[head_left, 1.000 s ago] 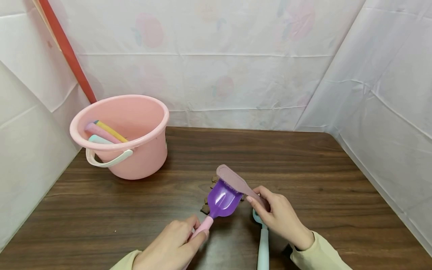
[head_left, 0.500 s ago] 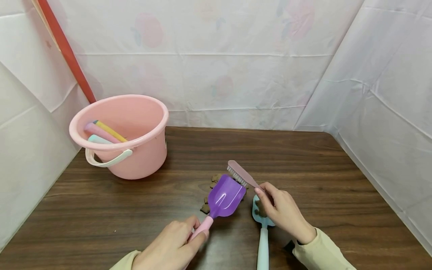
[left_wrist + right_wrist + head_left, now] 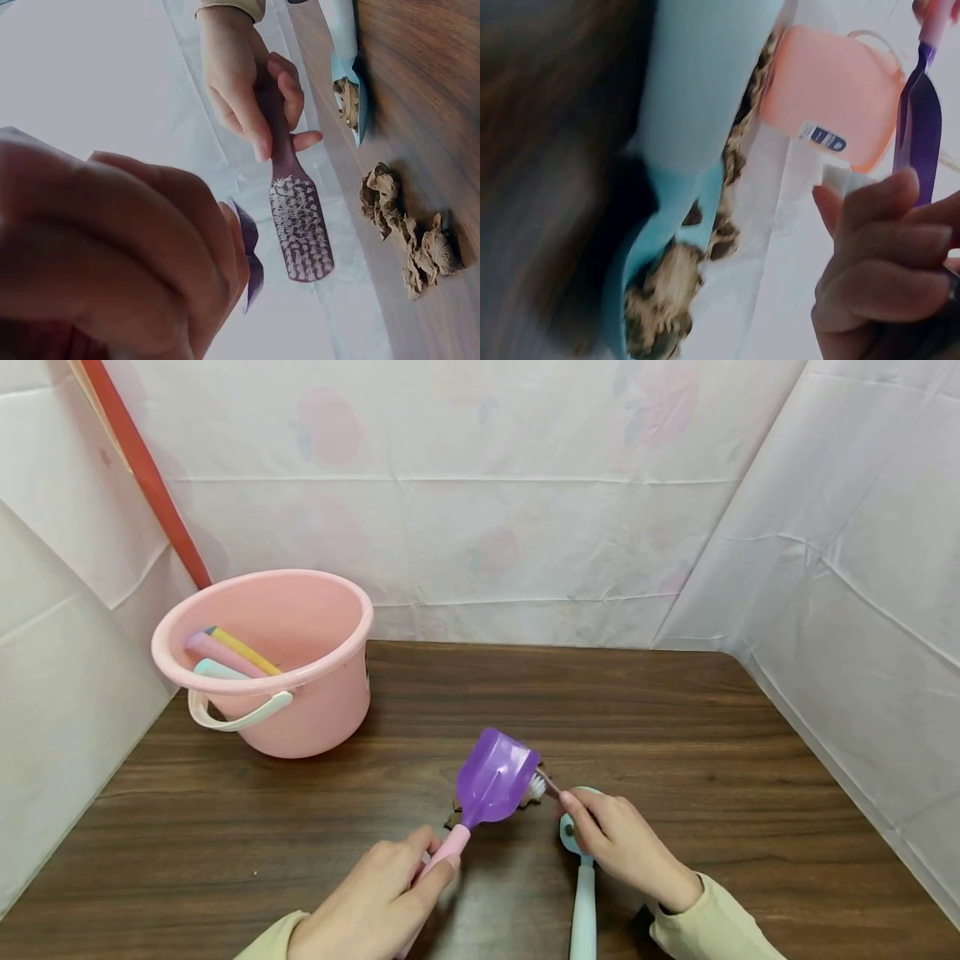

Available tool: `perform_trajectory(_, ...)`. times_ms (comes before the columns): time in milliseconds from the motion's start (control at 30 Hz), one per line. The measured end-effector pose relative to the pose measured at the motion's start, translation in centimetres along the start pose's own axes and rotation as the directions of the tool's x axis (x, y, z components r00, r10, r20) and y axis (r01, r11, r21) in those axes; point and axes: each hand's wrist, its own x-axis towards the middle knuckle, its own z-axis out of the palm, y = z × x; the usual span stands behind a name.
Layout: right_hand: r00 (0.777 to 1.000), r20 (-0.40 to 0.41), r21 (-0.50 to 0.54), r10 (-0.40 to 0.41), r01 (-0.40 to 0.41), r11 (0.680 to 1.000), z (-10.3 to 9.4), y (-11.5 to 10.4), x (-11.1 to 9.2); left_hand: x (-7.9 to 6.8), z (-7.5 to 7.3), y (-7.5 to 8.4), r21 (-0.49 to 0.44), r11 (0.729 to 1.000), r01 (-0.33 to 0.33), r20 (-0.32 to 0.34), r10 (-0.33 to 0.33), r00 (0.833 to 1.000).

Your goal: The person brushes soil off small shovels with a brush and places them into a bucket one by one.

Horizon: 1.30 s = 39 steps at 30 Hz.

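Observation:
My left hand grips the pink handle of a small purple shovel, its blade raised over the table. The fingers of my right hand hold a mauve brush by its handle, white bristles showing at the blade's right edge. In the left wrist view the brush hangs apart from crumpled, dry-looking brown pieces on the table. The shovel blade partly hides these pieces in the head view. Under my right hand lies a light blue shovel, with similar brown pieces in its scoop.
A pink bucket with a white handle stands at the left. Yellow, pink and light blue items lean inside it. White sheeting closes off the back and sides of the wooden table. A red strip slants at upper left.
The purple shovel has shifted slightly away and left. The brush first lifted off the blade with its bristles showing, then dropped lower, close to the blade's right edge.

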Motion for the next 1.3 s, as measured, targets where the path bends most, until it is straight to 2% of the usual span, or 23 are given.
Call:
perform_trajectory(133,0.995,0.084,0.044,-0.057,0.053,0.998,0.5,-0.6,-0.2,0.0,0.0,0.4,-0.022,0.999,0.027,0.002,-0.027,1.0)
perform_trajectory(300,0.979,0.17,0.126,-0.113,0.092,0.988,1.2,-1.5,-0.5,0.2,0.1,0.4,-0.01,1.0,0.028,-0.017,-0.028,0.999)
perform_trajectory(400,0.968,0.228,0.207,-0.108,0.06,0.977,1.4,-1.9,-0.5,0.3,0.1,0.3,-0.021,0.999,0.026,-0.021,-0.026,0.999)
perform_trajectory(533,0.948,0.311,0.307,-0.062,-0.038,0.951,1.4,-2.2,-0.4,0.3,0.2,0.2,-0.031,0.999,0.025,-0.015,-0.026,1.0)
perform_trajectory(600,0.944,0.326,0.339,-0.055,-0.063,0.939,1.4,-2.2,-0.4,0.3,0.2,0.1,-0.034,0.999,0.023,-0.01,-0.023,1.0)
perform_trajectory(700,0.945,0.323,0.361,-0.057,-0.068,0.93,1.2,-2.0,-0.4,0.3,0.3,0.0,-0.025,1.0,0.016,-0.006,-0.016,1.0)
perform_trajectory(900,0.968,0.244,0.385,-0.061,-0.039,0.922,0.5,-1.5,-0.3,0.2,0.5,-0.4,-0.021,1.0,-0.011,0.0,0.011,1.0)
perform_trajectory(1100,0.988,0.156,0.381,-0.014,-0.047,0.923,-0.6,-1.1,-0.2,0.3,0.8,-0.7,0.049,0.997,-0.062,-0.025,0.063,0.998)
perform_trajectory(1300,0.995,0.096,0.372,0.039,-0.072,0.925,-1.5,-0.6,0.2,0.3,1.0,-1.2,0.106,0.988,-0.112,-0.027,0.115,0.993)
